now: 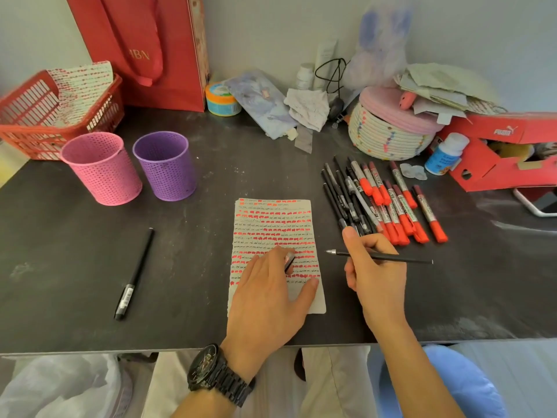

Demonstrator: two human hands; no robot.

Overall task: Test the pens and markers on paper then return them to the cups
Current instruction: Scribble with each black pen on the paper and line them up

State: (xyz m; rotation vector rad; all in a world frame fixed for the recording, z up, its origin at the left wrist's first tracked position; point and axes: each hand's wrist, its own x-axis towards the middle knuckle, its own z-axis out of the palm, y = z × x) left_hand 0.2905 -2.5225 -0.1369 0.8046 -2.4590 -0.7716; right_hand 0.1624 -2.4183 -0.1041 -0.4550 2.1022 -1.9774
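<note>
A sheet of paper (272,218) covered in rows of red and black marks lies mid-table. My left hand (265,297) rests on its lower half and pinches a small black pen cap (290,262) between two fingers. My right hand (376,276), just right of the sheet, grips an uncapped black pen (416,260) with its tip pointing left, a little off the paper's edge. A pink mesh cup (102,173) and a purple mesh cup (167,170) stand at the back left, nothing visible in them. One capped black pen (134,274) lies alone on the left. Several black pens (346,194) and red markers (401,206) lie grouped at the right.
A red plastic basket (27,116) and a red gift bag (168,55) stand behind the cups. A woven basket with a pink lid (388,137), a small bottle (446,153), a red shoe box (497,152) and a phone (539,203) crowd the back right. The table's front edge (120,348) runs below my wrists.
</note>
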